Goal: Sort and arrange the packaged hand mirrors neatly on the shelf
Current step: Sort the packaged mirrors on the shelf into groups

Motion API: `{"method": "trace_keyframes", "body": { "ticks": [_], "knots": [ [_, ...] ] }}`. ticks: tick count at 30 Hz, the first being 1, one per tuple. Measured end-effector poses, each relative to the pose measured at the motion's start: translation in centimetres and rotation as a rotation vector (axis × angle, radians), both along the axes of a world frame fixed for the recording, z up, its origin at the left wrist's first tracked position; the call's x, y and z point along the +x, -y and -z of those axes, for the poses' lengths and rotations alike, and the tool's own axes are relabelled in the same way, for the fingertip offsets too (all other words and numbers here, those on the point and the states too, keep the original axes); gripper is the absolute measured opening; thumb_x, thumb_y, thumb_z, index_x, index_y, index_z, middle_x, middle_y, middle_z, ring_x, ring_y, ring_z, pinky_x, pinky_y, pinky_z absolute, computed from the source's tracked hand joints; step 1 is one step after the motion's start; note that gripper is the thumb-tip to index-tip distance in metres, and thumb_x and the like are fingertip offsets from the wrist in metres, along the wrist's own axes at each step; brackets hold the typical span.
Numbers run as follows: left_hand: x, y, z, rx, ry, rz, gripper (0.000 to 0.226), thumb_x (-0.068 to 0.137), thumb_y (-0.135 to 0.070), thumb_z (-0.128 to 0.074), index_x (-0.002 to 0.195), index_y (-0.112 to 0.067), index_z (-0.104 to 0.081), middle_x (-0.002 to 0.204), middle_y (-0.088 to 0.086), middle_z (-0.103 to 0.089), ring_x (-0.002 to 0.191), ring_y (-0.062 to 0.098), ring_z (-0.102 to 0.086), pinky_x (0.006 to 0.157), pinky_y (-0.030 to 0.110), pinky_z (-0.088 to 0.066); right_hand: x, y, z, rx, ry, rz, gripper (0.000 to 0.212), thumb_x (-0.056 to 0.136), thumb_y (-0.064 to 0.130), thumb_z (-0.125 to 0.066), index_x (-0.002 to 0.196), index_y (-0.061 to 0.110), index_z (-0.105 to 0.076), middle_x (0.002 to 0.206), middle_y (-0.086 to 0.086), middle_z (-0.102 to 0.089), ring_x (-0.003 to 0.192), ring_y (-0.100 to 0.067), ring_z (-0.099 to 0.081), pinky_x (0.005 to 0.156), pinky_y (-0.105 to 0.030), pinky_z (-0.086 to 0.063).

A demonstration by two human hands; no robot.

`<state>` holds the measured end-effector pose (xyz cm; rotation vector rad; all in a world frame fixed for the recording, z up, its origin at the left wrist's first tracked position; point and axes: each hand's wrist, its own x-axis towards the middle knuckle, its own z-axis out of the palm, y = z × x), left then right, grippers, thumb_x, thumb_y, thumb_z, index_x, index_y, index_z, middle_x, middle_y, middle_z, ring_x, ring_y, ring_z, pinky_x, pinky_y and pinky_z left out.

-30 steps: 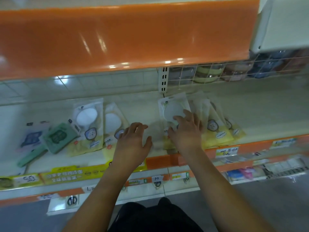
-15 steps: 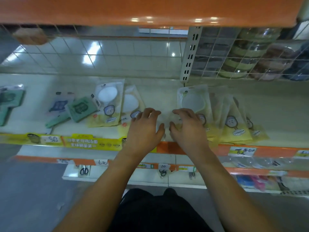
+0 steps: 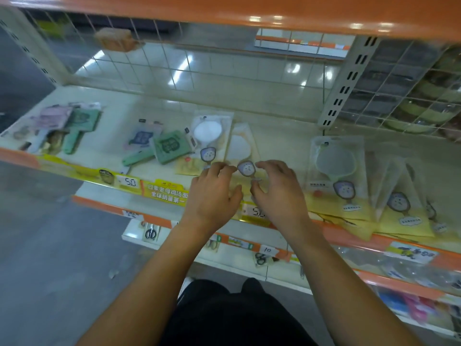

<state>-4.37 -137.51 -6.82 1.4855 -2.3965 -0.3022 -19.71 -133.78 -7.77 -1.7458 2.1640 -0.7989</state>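
A packaged hand mirror (image 3: 240,151), a clear packet with a white round mirror, a cat sticker and a yellow base, lies at the middle of the shelf (image 3: 282,131). My left hand (image 3: 213,196) and my right hand (image 3: 278,193) grip its lower part from either side, fingers curled. A matching packet (image 3: 208,132) lies just left of it. To the right sits a fanned stack of several like packets (image 3: 335,168). Green (image 3: 169,146) and blue (image 3: 142,138) square mirrors lie further left.
Another pile of pink and green mirrors (image 3: 72,123) sits at the shelf's left end. An orange upper shelf (image 3: 249,11) overhangs. Wire mesh (image 3: 224,71) closes the back. Price tags line the orange front edge (image 3: 349,233). A lower shelf holds scissors (image 3: 151,233).
Both hands have shifted left along the shelf, from beside the fanned stack to the second yellow packet. The camera has dropped and swung left, showing more of the shelf's left end.
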Motion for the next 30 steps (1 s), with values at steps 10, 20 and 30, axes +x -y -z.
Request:
{"method": "trace_keyframes", "body": {
  "ticks": [10, 20, 30],
  "knots": [
    [5.7, 2.4, -0.3, 0.015, -0.031, -0.019, 0.041, 0.090, -0.035, -0.055, 0.127, -0.018, -0.054, 0.126, 0.006, -0.055, 0.111, 0.030, -0.054, 0.084, 0.043, -0.044, 5.5, 2.7, -0.4, 0.001, 0.027, -0.011, 0.039, 0.089, 0.026, -0.061, 0.127, 0.020, -0.059, 0.129, 0.000, -0.053, 0.117, -0.023, -0.049, 0.096, -0.036, -0.045],
    [13.0, 6.5, 0.6, 0.029, -0.097, -0.005, 0.045, 0.083, -0.039, -0.049, 0.120, -0.015, -0.058, 0.119, 0.007, -0.059, 0.105, 0.031, -0.059, 0.081, 0.045, -0.050, 13.1, 5.9, -0.9, 0.047, -0.042, 0.035, 0.041, 0.087, 0.029, -0.063, 0.127, 0.019, -0.060, 0.128, -0.003, -0.055, 0.114, -0.027, -0.053, 0.092, -0.039, -0.049],
    [19.8, 9.7, 1.9, 0.053, -0.133, -0.013, 0.039, 0.085, -0.032, -0.057, 0.120, -0.014, -0.058, 0.122, 0.008, -0.057, 0.107, 0.033, -0.057, 0.083, 0.045, -0.046, 19.6, 9.2, -0.2, 0.106, -0.085, 0.065, 0.043, 0.086, 0.031, -0.063, 0.127, 0.020, -0.059, 0.129, -0.001, -0.052, 0.116, -0.027, -0.050, 0.092, -0.037, -0.046]
  ]
}}
